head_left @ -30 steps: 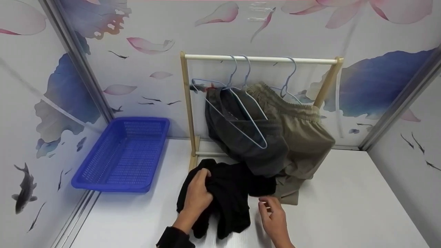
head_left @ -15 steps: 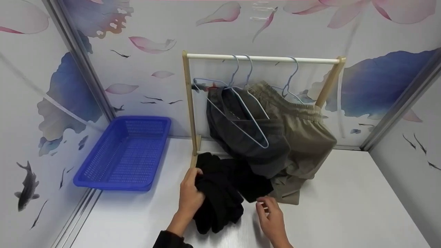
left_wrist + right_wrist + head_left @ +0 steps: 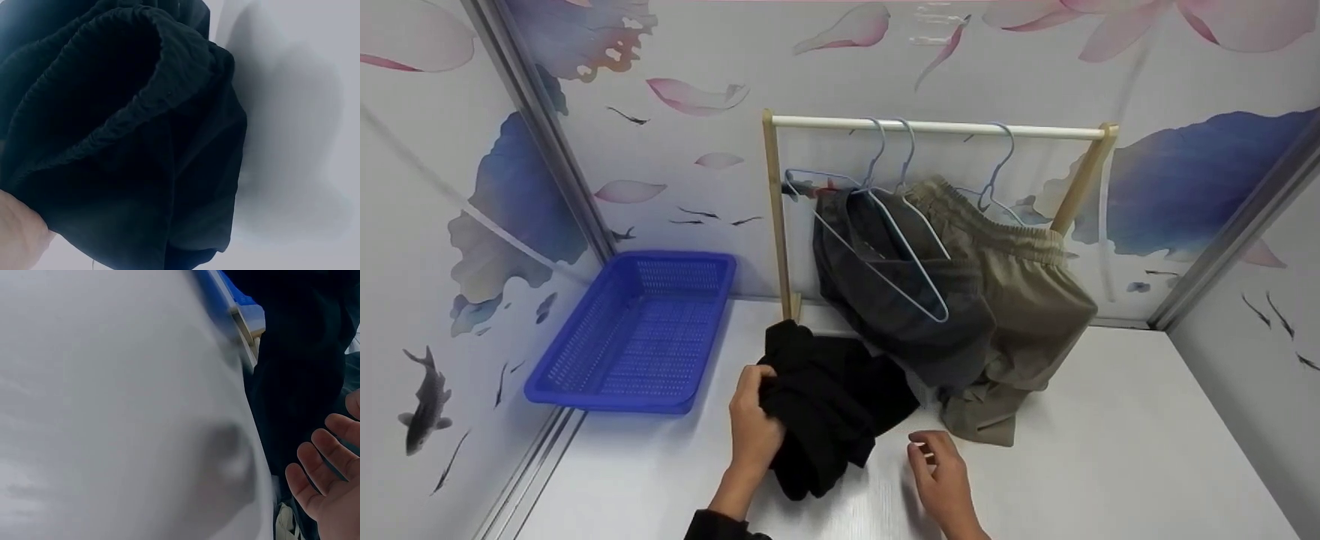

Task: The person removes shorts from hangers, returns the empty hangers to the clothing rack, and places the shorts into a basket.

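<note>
Black pants with a gathered elastic waistband [image 3: 825, 409] hang bunched over the table, and my left hand [image 3: 754, 424] grips them at their left side. The left wrist view looks into the waist opening of the pants [image 3: 185, 129], with part of the left hand [image 3: 21, 233] at the lower left corner. My right hand [image 3: 943, 480] is just right of the pants, holding nothing, its fingers loosely bent. In the right wrist view the spread fingers of the right hand [image 3: 337, 484] show beside the dark cloth.
A small clothes rack [image 3: 825, 121] stands at the back. It bears a grey garment [image 3: 952, 352], khaki pants [image 3: 1027, 292] and a bare light-blue hanger [image 3: 911, 260] in front. A blue plastic basket [image 3: 652, 352] sits to the left. Patterned walls enclose the white table [image 3: 1110, 450].
My left hand has moved left with the black pants, drawing them away from the khaki pants' leg and turning them somewhat. The right hand has shifted only slightly left.
</note>
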Tool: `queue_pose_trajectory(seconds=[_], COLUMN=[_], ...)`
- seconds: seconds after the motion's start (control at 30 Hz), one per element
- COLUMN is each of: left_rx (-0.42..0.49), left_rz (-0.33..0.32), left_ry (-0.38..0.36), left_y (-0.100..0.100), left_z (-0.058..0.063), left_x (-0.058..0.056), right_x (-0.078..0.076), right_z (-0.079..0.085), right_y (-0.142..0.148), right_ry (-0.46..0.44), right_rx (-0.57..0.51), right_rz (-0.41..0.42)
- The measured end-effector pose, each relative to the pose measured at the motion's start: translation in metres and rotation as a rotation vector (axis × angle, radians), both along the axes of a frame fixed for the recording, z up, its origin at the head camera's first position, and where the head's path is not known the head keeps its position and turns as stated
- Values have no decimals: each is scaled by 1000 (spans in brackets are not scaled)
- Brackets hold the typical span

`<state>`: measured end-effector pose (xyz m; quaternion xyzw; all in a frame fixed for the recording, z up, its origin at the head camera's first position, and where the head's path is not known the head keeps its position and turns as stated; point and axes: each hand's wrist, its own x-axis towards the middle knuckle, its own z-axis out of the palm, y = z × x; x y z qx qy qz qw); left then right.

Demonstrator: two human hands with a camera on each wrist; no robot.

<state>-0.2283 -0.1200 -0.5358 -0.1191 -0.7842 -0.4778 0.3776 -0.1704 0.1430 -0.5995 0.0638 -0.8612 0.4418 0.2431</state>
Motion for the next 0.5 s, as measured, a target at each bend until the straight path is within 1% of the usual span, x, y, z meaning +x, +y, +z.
queue_pose_trajectory(seconds=[0.13,0.27,0.37,0.5], left_rx=[16,57,87,107], left_rz=[36,46,58,79], left_ry=[19,42,51,46], left_y=[-5,-11,-15,-21], left_z=[3,7,10,15], left_x=[1,1,1,0], right_x=[-1,-1,-2,-2], right_z=[1,1,1,2], right_y=[-4,-7,-9,-12], right_ry=[8,-17,-70,-146], right_rx=[1,2,-4,-18], right_rz=[26,39,40,51])
